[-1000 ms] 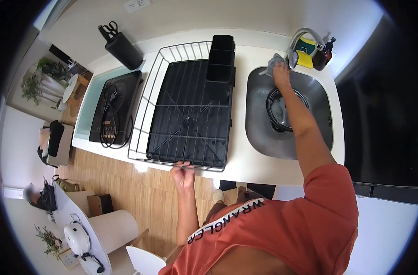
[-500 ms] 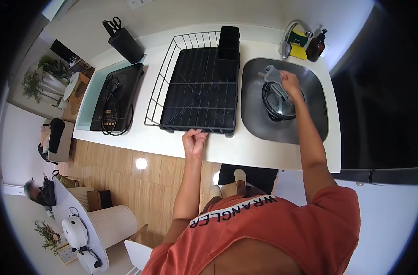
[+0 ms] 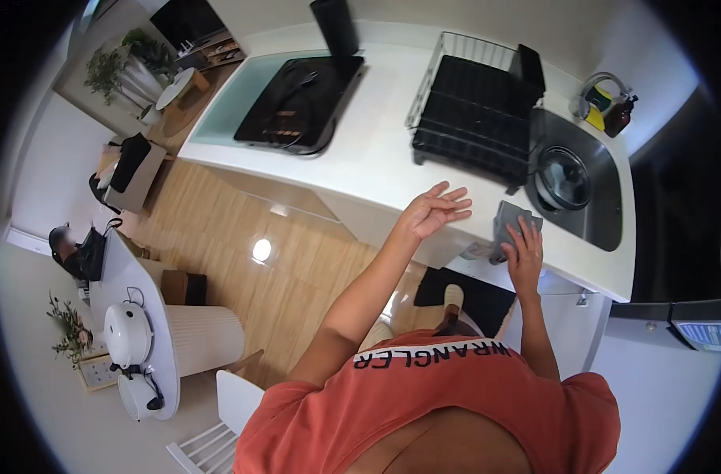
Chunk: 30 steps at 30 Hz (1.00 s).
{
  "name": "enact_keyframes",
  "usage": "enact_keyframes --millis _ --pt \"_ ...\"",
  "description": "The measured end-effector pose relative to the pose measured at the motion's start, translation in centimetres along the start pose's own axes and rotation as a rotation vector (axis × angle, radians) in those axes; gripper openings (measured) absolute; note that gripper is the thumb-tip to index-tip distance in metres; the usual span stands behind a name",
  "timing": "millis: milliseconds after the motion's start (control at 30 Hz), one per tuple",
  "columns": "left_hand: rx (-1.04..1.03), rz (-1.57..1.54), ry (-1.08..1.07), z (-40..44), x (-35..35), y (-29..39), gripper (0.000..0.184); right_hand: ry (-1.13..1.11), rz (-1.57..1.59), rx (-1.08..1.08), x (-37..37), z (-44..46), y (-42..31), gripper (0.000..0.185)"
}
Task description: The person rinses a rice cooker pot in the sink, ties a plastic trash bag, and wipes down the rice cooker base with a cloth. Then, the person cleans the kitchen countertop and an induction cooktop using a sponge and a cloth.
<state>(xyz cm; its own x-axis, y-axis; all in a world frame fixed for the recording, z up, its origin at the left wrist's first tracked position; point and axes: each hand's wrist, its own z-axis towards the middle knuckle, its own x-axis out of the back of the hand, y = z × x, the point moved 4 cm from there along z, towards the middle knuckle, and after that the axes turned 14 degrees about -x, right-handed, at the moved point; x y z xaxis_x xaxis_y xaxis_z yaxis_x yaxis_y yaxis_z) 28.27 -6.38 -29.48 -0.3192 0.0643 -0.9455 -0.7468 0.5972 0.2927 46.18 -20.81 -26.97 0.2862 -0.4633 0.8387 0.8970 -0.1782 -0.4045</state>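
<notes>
My left hand [image 3: 435,212] is raised in front of the counter's front edge, palm partly up, with its fingers apart and nothing in it. A folded grey cloth [image 3: 506,216] is under my right hand [image 3: 524,254], which holds it at the counter's front edge, fingers spread over the fabric. Part of the cloth hangs below the edge. Just beyond it, a dark pot with a glass lid [image 3: 563,178] sits in the steel sink [image 3: 606,225]. The black dish rack [image 3: 471,118] stands left of the sink, behind both hands.
An induction cooktop [image 3: 285,110] with a cord on it lies on the counter's left part, near a black knife block [image 3: 336,30]. Behind the sink are the tap [image 3: 605,77] and a dark pump bottle [image 3: 619,116]. A white table [image 3: 112,296] stands behind on the left.
My right hand has brought the cloth from over the pot to the counter's front edge. My left hand has let go of the rack's front edge and opened. The view has turned left.
</notes>
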Motion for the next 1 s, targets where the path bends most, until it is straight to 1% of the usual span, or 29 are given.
enact_keyframes --millis 33,133,200,233,300,367,433,567,733,800,833,900,933,1000 --pt "-0.005 0.002 0.004 -2.2 0.6 1.4 0.066 0.031 0.029 -0.039 -0.8 -0.9 -0.7 0.027" --pt "-0.011 -0.002 -0.038 -8.4 2.2 7.7 0.070 0.039 0.118 -0.029 -3.4 -1.3 -4.5 0.028" --pt "-0.167 0.108 0.020 -11.4 3.5 12.1 0.055 0.033 0.152 -0.017 -5.3 -1.0 -8.3 0.030" --pt "-0.198 0.104 0.018 -12.4 3.9 14.0 0.056 0.023 0.191 0.031 -6.7 -0.5 -10.0 0.031" --pt "-0.248 0.110 0.031 -13.9 4.2 16.9 0.059 0.006 0.279 0.102 -8.6 0.6 -13.8 0.033" --pt "-0.298 0.120 0.036 -14.9 4.4 19.8 0.061 0.003 0.295 0.148 -11.0 1.4 -17.3 0.033" --pt "-0.374 0.122 0.034 -15.8 5.0 22.6 0.060 -0.004 0.324 0.209 -13.2 2.3 -21.1 0.031" --pt "-0.419 0.096 0.027 -17.4 6.9 28.3 0.056 -0.074 0.351 0.297 -17.0 3.7 -28.0 0.033" --pt "-0.532 0.128 0.109 -18.3 9.4 37.5 0.050 -0.068 0.420 0.412 -23.1 5.5 -35.7 0.033" --pt "-0.557 0.128 0.122 -18.1 10.4 41.6 0.049 -0.140 0.509 0.522 -24.9 6.2 -40.0 0.031" --pt "-0.580 0.118 0.134 -17.9 10.6 43.5 0.049 -0.139 0.508 0.525 -24.5 7.2 -42.7 0.031" --pt "-0.615 0.119 0.137 -17.5 11.1 47.3 0.048 -0.699 0.931 0.367 -24.7 8.4 -48.1 0.033" --pt "-0.643 0.132 0.139 -17.5 11.3 49.3 0.048 -0.704 0.929 0.366 -24.4 9.6 -50.7 0.033" --pt "-0.654 0.111 0.117 -17.2 11.6 53.0 0.048 -0.654 0.980 0.500 -24.5 13.7 -56.0 0.034"
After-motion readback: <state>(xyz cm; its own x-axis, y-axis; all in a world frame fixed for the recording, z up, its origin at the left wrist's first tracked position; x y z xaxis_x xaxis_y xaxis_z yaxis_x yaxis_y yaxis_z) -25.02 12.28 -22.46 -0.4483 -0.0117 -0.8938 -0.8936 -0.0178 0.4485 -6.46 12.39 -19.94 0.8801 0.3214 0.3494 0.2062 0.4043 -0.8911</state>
